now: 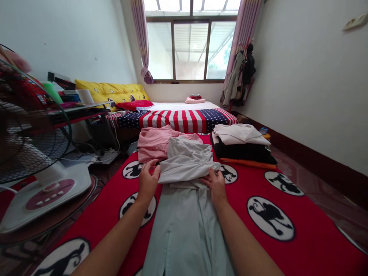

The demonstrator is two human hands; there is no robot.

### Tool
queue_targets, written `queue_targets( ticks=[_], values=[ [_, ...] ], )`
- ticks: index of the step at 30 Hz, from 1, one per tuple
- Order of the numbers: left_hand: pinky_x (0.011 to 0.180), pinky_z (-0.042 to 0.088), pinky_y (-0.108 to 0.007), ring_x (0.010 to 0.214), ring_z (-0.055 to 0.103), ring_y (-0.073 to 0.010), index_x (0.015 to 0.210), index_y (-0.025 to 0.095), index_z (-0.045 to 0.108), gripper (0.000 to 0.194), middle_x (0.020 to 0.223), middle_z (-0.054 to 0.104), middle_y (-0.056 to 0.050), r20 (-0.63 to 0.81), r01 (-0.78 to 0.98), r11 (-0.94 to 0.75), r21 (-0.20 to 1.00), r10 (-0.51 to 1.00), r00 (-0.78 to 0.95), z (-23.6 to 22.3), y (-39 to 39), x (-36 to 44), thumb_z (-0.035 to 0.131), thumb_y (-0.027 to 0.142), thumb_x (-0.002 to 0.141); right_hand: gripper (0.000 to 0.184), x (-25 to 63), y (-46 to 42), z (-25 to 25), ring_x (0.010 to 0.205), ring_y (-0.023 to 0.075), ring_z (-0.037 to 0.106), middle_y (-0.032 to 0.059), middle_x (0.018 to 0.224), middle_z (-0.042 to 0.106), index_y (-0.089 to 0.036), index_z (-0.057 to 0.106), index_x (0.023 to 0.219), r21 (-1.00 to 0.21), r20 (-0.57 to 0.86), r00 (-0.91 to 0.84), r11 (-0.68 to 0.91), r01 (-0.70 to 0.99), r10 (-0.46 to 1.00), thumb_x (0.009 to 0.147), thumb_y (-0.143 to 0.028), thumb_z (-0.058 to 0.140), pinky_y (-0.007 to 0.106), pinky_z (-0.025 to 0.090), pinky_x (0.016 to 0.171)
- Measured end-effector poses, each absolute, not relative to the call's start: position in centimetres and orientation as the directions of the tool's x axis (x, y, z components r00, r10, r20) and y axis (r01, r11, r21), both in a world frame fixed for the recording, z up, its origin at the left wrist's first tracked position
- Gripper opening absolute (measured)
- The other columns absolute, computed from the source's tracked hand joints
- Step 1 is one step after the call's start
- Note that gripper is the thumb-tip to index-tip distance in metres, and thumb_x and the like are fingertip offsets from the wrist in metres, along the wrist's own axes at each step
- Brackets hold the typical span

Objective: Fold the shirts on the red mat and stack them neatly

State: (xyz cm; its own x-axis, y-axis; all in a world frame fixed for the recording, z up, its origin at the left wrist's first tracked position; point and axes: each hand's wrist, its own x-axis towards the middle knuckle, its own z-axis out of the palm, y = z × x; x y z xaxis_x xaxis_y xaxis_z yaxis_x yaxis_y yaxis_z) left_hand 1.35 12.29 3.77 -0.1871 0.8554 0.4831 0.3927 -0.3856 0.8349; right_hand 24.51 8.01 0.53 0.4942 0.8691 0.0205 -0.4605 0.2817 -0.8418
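Two bare forearms enter from the lower edge of the view and converge on the centre, elbows out of frame. The left hand (148, 183) lies palm down at the left edge of a pale grey-green garment (185, 234), its fingers (152, 170) slightly apart and touching the cloth; whether they pinch it cannot be told. The right hand (215, 187) rests palm down on the folded part of the garment, its fingers (208, 178) close together and lying on the cloth, not clamped.

The garment lies flat on a red blanket (313, 234) printed with black-and-white monkey ovals. Its long axis runs straight away from the onlooker, toward the bed, and its near end passes out of view at the lower edge. Its far part is folded back into 1 wider layer, set slightly aslant across that axis, with its right end raised a little.

That folded layer overlaps 1 pink shirt (153, 143), which lies just beyond it. To the right, just beside the garment, is 1 stack of 3 folded items (241, 145): white on top, black in the middle, orange at the bottom.

Beyond the blanket stands a mattress with a stars-and-stripes cover (178, 120), bearing 1 red pillow (135, 104) and 1 yellow cushion (112, 91). A pedestal fan (34, 145) stands at the left, and 1 window (189, 50) fills the far wall.
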Motion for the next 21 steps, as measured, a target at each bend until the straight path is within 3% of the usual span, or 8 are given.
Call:
queue_targets(
  ticks=[4, 11, 17, 21],
  values=[
    [0.092, 0.047, -0.039, 0.102, 0.062, -0.0249, 0.109, 0.017, 0.062, 0.036, 0.111, 0.064, -0.012, 0.342, 0.26, -0.299, 0.918, 0.93, -0.137, 1.3, 11.4, 0.9, 0.056, 0.041, 0.082, 0.031, 24.7, 8.4, 0.3, 0.072, 0.0148, 0.068, 0.0004, 0.088, 0.069, -0.019, 0.059, 0.091, -0.79, -0.028, 0.5, 0.287, -0.541, 0.866, 0.067, -0.03, 0.076, 0.028, 0.061, 0.061],
    [0.087, 0.05, -0.036, 0.105, 0.06, -0.0241, 0.108, 0.02, 0.062, 0.031, 0.113, 0.062, -0.011, 0.438, 0.313, -0.388, 0.867, 0.893, -0.107, 2.1, 9.8, 2.3, 0.052, 0.039, 0.086, 0.009, 26.8, 8.3, 3.1, 0.068, 0.015, 0.068, -0.0022, 0.071, 0.07, -0.02, 0.058, 0.081, -0.643, -0.196, 0.401, 0.192, -0.742, 0.895, 0.075, -0.013, 0.057, 0.032, 0.06, 0.065],
    [0.098, 0.045, -0.036, 0.114, 0.057, -0.0225, 0.114, 0.023, 0.062, 0.03, 0.118, 0.063, -0.008, 0.556, 0.371, -0.534, 0.76, 0.829, 0.057, 3.1, 8.9, 3.7, 0.046, 0.035, 0.091, 0.013, 30.9, 9.8, 11.2, 0.067, 0.0123, 0.068, -0.0029, 0.07, 0.069, -0.02, 0.058, 0.079, -0.621, -0.028, 0.471, 0.354, -0.7, 0.882, 0.08, -0.011, 0.048, 0.027, 0.058, 0.064],
    [0.108, 0.036, -0.037, 0.126, 0.049, -0.0215, 0.13, 0.025, 0.054, 0.04, 0.132, 0.057, -0.008, 0.543, 0.394, -0.618, 0.68, 0.786, 0.296, 3.9, 9.3, 6.8, 0.043, 0.036, 0.093, 0.018, 33.5, 10.6, 15.0, 0.065, 0.0115, 0.067, -0.0027, 0.07, 0.068, -0.019, 0.058, 0.081, -0.636, -0.062, 0.528, 0.374, -0.675, 0.847, 0.084, -0.01, 0.042, 0.025, 0.057, 0.061]
  ],
)
